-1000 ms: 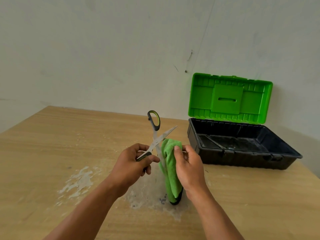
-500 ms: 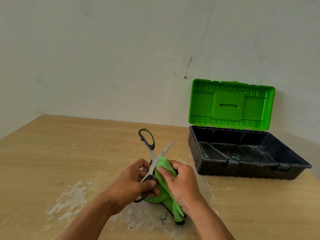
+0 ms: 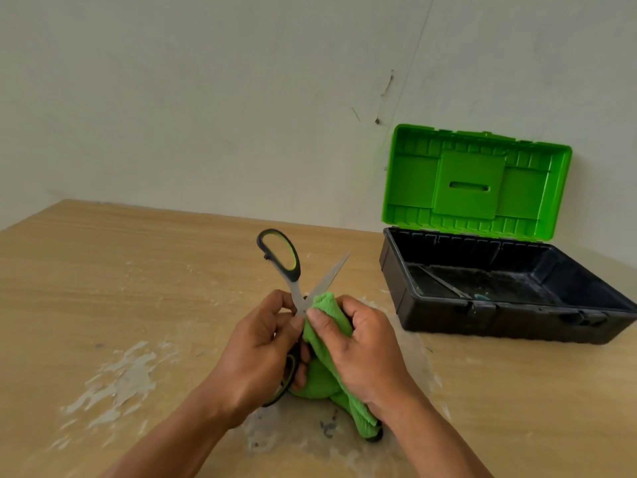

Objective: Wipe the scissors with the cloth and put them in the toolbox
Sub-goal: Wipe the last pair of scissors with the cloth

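- The wooden table (image 3: 103, 270) carries the toolbox (image 3: 448, 319), which stands open with its green lid (image 3: 475, 181) upright.
- Left of the toolbox, the left hand (image 3: 256, 353) has its fingers curled round the lower scissor handle.
- Nearer the toolbox, the right hand (image 3: 362, 350) grips the cloth.
- The green cloth (image 3: 324, 377) is pressed against a blade.
- The scissors (image 3: 330, 277) are spread open, left of the toolbox and outside it.

Light wood-grain desk (image 3: 138, 270), back edge against a wall. Whitish scuffed patches (image 3: 120, 377) at left front and centre front of the surface. Black toolbox (image 3: 499, 322) stands on it, right rear, green lid (image 3: 475, 181) open, upright.
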`<control>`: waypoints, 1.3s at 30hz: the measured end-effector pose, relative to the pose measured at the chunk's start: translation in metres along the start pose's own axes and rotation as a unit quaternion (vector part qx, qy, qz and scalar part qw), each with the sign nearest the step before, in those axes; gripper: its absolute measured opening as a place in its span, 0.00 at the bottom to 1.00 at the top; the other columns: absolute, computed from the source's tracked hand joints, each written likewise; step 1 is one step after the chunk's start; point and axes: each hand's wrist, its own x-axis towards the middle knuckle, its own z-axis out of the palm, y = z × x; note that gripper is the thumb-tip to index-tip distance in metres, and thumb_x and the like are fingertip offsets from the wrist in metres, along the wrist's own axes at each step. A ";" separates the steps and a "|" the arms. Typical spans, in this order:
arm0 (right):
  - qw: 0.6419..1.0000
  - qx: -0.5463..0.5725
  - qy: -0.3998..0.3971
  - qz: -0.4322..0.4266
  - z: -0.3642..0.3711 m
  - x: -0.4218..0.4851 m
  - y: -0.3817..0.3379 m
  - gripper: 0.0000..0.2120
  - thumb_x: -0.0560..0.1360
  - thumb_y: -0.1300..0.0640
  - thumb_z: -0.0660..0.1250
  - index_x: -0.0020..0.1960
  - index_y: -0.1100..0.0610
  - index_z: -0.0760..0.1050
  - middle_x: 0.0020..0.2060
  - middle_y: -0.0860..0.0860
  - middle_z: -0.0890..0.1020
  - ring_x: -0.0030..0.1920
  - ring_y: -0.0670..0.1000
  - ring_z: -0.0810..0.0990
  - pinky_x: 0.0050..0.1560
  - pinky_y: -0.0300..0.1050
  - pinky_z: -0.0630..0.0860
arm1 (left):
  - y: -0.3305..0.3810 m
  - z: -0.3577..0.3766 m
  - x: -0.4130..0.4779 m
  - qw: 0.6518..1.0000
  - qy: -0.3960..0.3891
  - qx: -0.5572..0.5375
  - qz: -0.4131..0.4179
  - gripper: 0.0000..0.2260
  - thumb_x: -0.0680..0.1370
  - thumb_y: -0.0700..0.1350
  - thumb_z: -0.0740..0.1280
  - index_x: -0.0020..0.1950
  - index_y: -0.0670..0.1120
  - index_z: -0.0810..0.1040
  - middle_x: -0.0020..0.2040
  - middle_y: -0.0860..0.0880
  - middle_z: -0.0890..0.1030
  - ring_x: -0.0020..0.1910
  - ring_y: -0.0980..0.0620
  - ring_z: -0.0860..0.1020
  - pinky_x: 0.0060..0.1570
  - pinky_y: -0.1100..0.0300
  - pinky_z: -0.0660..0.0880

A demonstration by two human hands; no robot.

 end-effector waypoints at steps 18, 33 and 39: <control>0.996 -0.038 -0.072 0.023 -0.013 0.004 -0.002 0.07 0.77 0.51 0.73 0.44 0.53 0.84 0.35 0.49 0.86 0.34 0.45 0.82 0.34 0.40 0.78 | -0.003 -0.012 0.004 0.994 0.099 -0.033 -0.023 0.06 0.83 0.38 0.61 0.54 0.39 0.77 0.44 0.41 0.83 0.25 0.43 0.76 0.26 0.56 0.74; 0.986 -0.141 -0.065 -0.059 -0.016 -0.009 -0.012 0.13 0.81 0.60 0.66 0.64 0.55 0.78 0.53 0.49 0.81 0.49 0.41 0.79 0.45 0.22 0.71 | -0.003 -0.025 0.001 0.994 0.060 -0.023 -0.086 0.07 0.84 0.37 0.57 0.57 0.39 0.74 0.48 0.39 0.85 0.29 0.41 0.79 0.27 0.55 0.76; 0.953 -0.235 -0.101 -0.163 -0.004 -0.007 -0.002 0.18 0.80 0.61 0.67 0.69 0.55 0.77 0.56 0.48 0.77 0.56 0.47 0.77 0.58 0.38 0.75 | -0.005 -0.023 0.000 0.996 0.014 0.017 -0.082 0.07 0.84 0.38 0.58 0.57 0.41 0.75 0.38 0.41 0.82 0.29 0.42 0.78 0.28 0.56 0.76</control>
